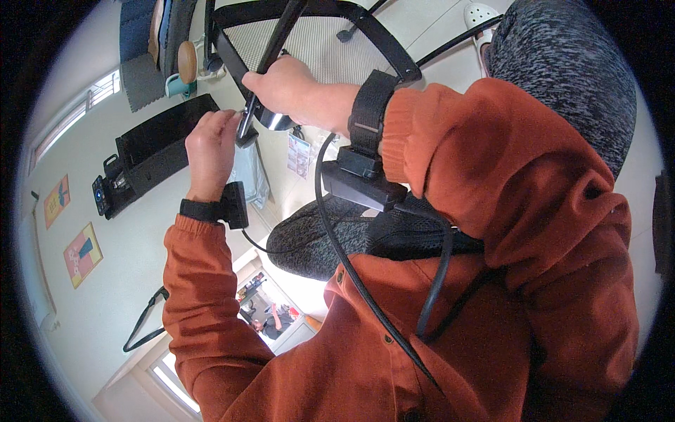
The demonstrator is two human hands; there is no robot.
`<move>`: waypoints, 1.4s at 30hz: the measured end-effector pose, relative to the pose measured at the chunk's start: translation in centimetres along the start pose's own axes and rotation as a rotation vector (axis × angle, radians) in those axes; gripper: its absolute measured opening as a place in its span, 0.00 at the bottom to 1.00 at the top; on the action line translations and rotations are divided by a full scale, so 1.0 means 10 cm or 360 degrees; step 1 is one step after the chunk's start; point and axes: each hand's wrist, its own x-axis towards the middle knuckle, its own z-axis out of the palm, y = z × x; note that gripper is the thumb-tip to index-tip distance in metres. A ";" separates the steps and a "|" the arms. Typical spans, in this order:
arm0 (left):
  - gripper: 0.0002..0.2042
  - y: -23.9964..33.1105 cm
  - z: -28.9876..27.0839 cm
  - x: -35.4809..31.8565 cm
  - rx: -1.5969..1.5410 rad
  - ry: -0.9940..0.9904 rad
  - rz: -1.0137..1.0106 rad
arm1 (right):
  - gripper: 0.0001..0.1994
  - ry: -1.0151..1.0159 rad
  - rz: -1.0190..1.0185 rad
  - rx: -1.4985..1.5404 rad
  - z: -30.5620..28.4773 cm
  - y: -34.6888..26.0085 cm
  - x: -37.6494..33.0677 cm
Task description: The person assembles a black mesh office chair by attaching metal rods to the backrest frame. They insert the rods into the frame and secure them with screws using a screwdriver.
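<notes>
My right hand (pixel 288 88) is closed around a black bar (pixel 283 34), which runs from the top edge down to its lower end. A mesh panel (pixel 309 46) in a black frame, like part of a chair, lies behind the bar. My left hand (pixel 211 151) pinches at the bar's lower end, next to a small shiny metal part; what sits between its fingertips is too small to make out. Just under my right hand, a curved shiny piece (pixel 275 121) shows, partly covered by the hand.
A black cable (pixel 325 204) loops from my right wrist device across my lap. To the left are a black screen (pixel 162 133), a remote (pixel 100 195) and a wooden-topped object (pixel 187 62). A white clog (pixel 481 20) is at the top right. A person appears in a mirror-like panel (pixel 271 316).
</notes>
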 end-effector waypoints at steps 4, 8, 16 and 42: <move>0.06 0.09 0.03 -0.02 -0.1289 -0.0172 -0.0904 | 0.19 -0.0032 -0.0044 -0.0036 0.00 0.00 -0.02; 0.07 0.13 0.02 0.08 -0.2340 -0.0255 -0.1488 | 0.19 -0.0058 -0.0061 -0.0075 -0.01 0.01 -0.02; 0.09 0.30 -0.06 -0.02 0.0044 -0.0028 0.0079 | 0.21 -0.0079 -0.0029 -0.0024 -0.02 0.01 -0.01; 0.10 0.04 -0.03 0.03 0.0384 0.0245 0.0517 | 0.18 -0.0063 -0.0076 -0.0090 -0.01 0.01 0.03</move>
